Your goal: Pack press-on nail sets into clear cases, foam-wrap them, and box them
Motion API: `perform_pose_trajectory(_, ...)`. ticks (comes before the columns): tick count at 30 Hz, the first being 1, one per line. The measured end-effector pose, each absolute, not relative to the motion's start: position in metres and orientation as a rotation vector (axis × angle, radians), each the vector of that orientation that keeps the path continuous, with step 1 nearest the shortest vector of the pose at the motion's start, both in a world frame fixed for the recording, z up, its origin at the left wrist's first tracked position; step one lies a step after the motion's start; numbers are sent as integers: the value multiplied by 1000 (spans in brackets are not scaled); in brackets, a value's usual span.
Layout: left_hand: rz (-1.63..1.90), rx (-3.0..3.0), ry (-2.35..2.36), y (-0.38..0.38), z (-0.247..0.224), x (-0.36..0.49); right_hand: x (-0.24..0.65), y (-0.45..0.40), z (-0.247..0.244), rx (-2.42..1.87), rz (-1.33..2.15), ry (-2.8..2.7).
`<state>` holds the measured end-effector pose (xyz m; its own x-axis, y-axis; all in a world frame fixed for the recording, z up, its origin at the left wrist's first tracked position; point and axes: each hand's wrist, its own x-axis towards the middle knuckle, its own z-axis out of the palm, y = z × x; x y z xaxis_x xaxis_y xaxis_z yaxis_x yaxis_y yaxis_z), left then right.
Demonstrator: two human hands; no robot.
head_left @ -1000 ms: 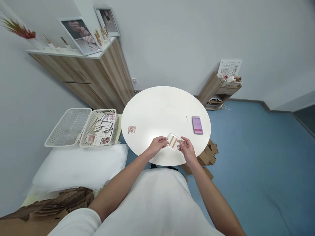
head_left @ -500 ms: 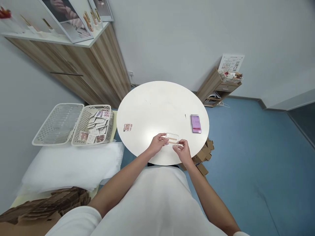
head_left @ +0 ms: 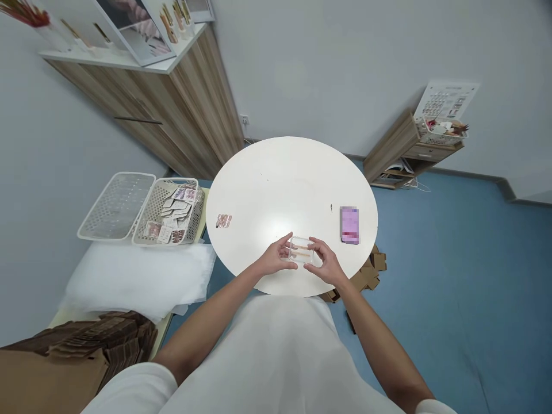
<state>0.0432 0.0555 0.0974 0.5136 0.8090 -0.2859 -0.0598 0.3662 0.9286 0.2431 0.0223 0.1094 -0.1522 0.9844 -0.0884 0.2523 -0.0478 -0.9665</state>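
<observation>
A small clear plastic box (head_left: 301, 242) with two thin tan strips in it is over the near part of the round white table (head_left: 276, 172). My left hand (head_left: 276, 257) holds its left side, thumb at the near edge and fingers at the far edge. On the right side, my right hand (head_left: 326, 263) grips the box the same way, with fingertips reaching over its top. A set of pinkish press-on nails (head_left: 223, 221) lies at the table's left. Toward the right edge is a blurred purple rectangular thing (head_left: 349, 223).
To the left, an open white basket (head_left: 149, 230) holds several packets and nail sets. White foam sheets (head_left: 142, 276) and folded brown cardboard (head_left: 125, 339) lie nearer. Cardboard boxes (head_left: 366, 276) sit below the table's right edge. A wooden cabinet (head_left: 207, 103) stands behind left.
Both hands have shifted their hold on the clear box; the fingers are now spread more along its sides. The view has moved slightly.
</observation>
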Motion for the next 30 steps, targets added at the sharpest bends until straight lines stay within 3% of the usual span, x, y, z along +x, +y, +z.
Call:
perform_pose_trajectory(16, 598, 891, 856, 58, 95, 60, 262, 33, 108, -1290, 1396, -1303)
perform_pose_trajectory(30, 597, 913, 967, 33, 63, 44, 241, 41, 84, -1520, 1428, -904)
